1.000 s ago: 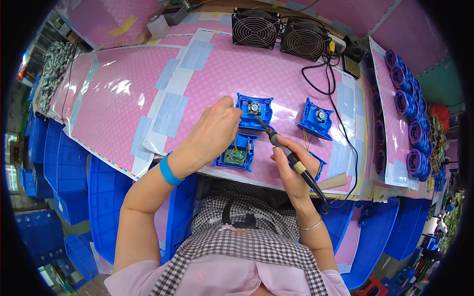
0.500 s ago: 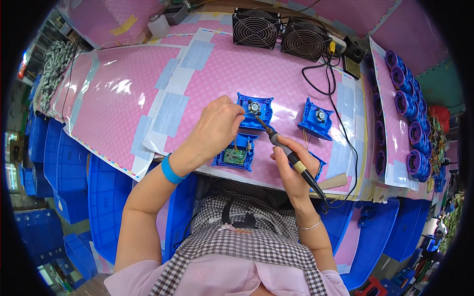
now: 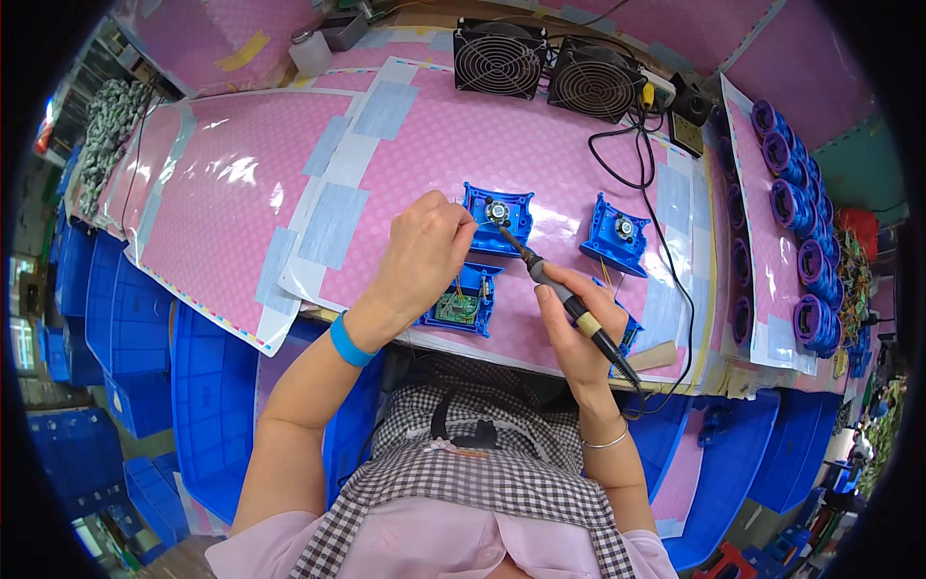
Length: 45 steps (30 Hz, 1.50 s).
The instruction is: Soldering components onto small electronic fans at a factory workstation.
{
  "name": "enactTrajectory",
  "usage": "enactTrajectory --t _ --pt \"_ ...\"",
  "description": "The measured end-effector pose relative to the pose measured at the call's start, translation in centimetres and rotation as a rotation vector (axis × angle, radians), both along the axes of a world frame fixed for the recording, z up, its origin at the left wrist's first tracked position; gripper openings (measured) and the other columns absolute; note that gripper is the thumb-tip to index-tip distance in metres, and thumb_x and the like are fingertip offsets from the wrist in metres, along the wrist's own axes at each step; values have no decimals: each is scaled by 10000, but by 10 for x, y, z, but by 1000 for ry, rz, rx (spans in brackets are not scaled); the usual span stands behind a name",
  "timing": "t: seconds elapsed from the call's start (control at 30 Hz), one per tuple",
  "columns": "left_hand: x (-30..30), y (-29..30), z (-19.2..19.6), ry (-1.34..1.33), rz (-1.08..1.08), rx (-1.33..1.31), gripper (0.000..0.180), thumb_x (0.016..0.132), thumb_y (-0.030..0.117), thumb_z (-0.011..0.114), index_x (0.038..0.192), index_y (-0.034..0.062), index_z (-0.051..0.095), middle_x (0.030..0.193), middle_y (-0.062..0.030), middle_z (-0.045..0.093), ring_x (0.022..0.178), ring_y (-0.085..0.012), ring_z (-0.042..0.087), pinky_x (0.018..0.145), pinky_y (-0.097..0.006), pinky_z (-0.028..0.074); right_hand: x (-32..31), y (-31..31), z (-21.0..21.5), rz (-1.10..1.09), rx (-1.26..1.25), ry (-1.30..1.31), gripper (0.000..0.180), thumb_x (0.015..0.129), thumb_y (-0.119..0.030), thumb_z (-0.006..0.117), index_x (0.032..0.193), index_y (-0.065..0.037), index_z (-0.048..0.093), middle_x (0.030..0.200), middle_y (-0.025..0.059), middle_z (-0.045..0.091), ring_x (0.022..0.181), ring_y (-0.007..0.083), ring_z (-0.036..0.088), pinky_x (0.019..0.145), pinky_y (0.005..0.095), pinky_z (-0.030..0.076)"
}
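Note:
My left hand (image 3: 422,251), closed in a pinch, holds the end of a thin wire beside a round silver speaker (image 3: 497,210). This speaker sits in an open blue plastic housing (image 3: 519,239). In my right hand (image 3: 585,338) is a soldering iron (image 3: 551,281), gripped like a pen, its tip at the lower edge of the speaker. Just below, partly behind my left wrist, lies another blue housing half (image 3: 487,323) with a green circuit board (image 3: 457,308). Thin wires rise from that board toward my left fingers.
To the right lies a similar blue housing (image 3: 617,253) with a speaker; its other half is partly behind my right hand. Two black fans (image 3: 500,60) stand at the back. A black cord (image 3: 687,318) loops along the right. Purple-and-blue round parts (image 3: 786,203) line the right side.
My left forearm has shifted slightly to the right. Both hands keep their grips, and the iron's tip stays at the speaker.

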<state>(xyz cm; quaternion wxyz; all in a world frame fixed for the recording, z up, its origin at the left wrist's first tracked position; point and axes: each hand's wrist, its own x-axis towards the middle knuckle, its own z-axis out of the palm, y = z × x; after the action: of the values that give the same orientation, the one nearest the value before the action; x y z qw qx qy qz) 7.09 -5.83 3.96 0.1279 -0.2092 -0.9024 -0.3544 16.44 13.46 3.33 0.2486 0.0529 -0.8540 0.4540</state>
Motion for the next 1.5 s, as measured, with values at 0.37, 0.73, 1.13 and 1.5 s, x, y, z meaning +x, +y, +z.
enactTrajectory --t 0.37,0.73,1.13,1.5 --pt "2 2 -1 0 58 8 106 829 83 691 812 -19 665 753 -137 600 663 -279 607 586 -390 462 -3 5 -11 25 -252 -129 236 859 -24 690 1086 37 680 848 86 732 746 86 654 646 196 473" --pt "2 6 2 0 41 5 103 833 41 649 780 -30 598 775 -184 568 694 -379 594 592 -473 461 -3 2 -16 -3 -325 -100 259 801 -44 749 1054 -1 713 839 59 719 647 67 573 572 208 435" --pt "6 12 1 46 87 -3 99 846 51 651 799 -25 609 769 -177 582 656 -353 598 566 -454 456 -2 3 -15 26 -121 -6 239 827 -21 726 1061 16 696 861 72 720 694 65 611 601 193 454" --pt "14 19 -7 65 161 81 125 827 68 694 772 -21 625 702 -141 588 609 -276 591 538 -395 439 0 1 -18 9 -106 32 250 811 -19 740 1056 8 701 872 76 723 682 72 609 596 198 453"
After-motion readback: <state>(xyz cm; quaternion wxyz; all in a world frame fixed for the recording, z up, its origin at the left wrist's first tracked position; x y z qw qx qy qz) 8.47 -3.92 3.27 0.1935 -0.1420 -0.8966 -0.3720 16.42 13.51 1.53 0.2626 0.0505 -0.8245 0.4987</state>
